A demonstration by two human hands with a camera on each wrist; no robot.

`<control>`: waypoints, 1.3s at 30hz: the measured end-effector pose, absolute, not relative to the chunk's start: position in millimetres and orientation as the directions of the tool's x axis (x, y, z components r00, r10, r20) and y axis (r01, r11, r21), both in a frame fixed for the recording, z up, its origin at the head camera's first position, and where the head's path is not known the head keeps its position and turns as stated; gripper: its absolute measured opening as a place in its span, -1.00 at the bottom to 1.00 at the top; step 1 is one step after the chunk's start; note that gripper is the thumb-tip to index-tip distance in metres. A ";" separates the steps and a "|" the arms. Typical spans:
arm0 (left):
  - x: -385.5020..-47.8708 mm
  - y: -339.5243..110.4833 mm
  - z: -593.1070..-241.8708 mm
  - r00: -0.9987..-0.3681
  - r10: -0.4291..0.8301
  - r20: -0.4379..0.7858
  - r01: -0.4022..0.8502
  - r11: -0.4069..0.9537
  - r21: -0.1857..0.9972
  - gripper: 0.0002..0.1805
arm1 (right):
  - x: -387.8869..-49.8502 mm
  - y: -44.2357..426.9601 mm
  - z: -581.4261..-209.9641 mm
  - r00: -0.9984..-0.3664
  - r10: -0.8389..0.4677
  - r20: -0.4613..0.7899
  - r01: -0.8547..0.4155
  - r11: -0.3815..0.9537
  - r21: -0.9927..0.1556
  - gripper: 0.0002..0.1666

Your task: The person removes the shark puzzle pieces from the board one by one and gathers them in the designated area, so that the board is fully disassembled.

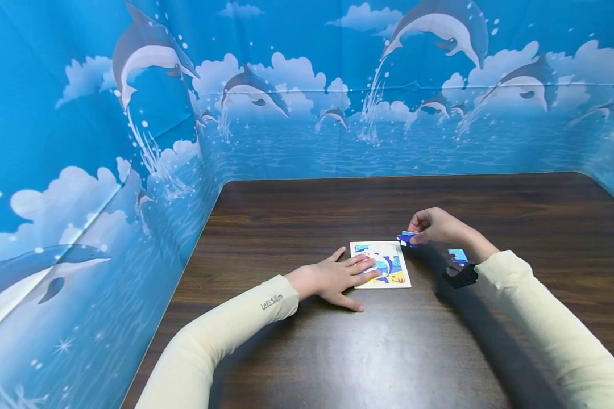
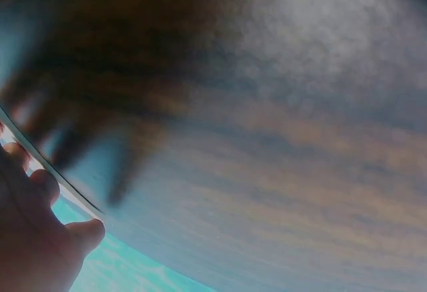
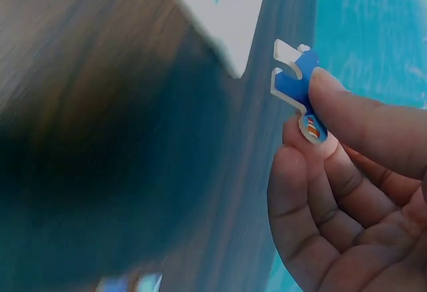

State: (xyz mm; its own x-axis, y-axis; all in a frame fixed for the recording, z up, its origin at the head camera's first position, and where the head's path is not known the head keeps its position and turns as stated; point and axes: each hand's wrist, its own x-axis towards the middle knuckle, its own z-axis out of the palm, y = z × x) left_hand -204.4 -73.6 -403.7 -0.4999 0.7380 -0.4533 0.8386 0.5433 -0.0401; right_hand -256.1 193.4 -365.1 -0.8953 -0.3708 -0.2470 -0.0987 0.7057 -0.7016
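A square jigsaw puzzle board [image 1: 406, 277] with a white frame and a dolphin picture lies flat on the table. My left hand [image 1: 332, 279] rests on its left part with fingers spread, covering some of the picture. By the board's upper right corner, my right hand [image 1: 440, 227] pinches a blue and white puzzle piece [image 3: 297, 85] between thumb and fingers. In the right wrist view that piece is held up off the table, with a small orange-and-white striped mark near its lower end. The left wrist view shows only part of the left hand [image 2: 40, 232] at the board's edge.
A second puzzle piece [image 1: 457, 257], blue and white, lies on the dark wooden table [image 1: 297, 216] to the right of the board, near the black band [image 1: 461, 276] on the right wrist. A blue dolphin-print curtain [image 1: 297, 142] stands around the table's back and sides.
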 end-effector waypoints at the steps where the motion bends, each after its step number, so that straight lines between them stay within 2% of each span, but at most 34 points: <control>1: -204.0 -73.9 -403.5 -0.502 0.737 -0.453 0.837 0.545 -0.040 -0.09 | -254.7 198.5 -365.5 -0.894 -0.364 -0.260 -0.082 0.706 -0.703 -0.82; 13: -201.4 -75.1 -402.9 -0.506 0.740 -0.443 0.838 0.544 -0.049 -0.09 | -243.5 229.3 -382.7 -0.863 -0.391 -0.320 -0.098 0.751 -0.652 -0.85; 21: -200.1 -73.9 -401.4 -0.508 0.741 -0.439 0.839 0.542 -0.057 -0.09 | -244.7 232.4 -390.7 -0.884 -0.368 -0.289 -0.141 0.798 -0.585 -0.86; 39: -200.5 -73.8 -401.0 -0.514 0.738 -0.438 0.835 0.547 -0.059 -0.09 | -246.4 231.9 -391.7 -0.891 -0.362 -0.274 -0.177 0.833 -0.525 -0.89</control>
State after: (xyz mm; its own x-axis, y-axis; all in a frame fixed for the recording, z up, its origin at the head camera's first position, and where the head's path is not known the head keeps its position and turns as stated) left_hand -200.5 -73.8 -401.0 -0.5144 0.7375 -0.4375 0.8348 0.5475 -0.0586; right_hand -246.4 231.9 -391.7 -0.8908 -0.3621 -0.2744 -0.1767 0.8326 -0.5250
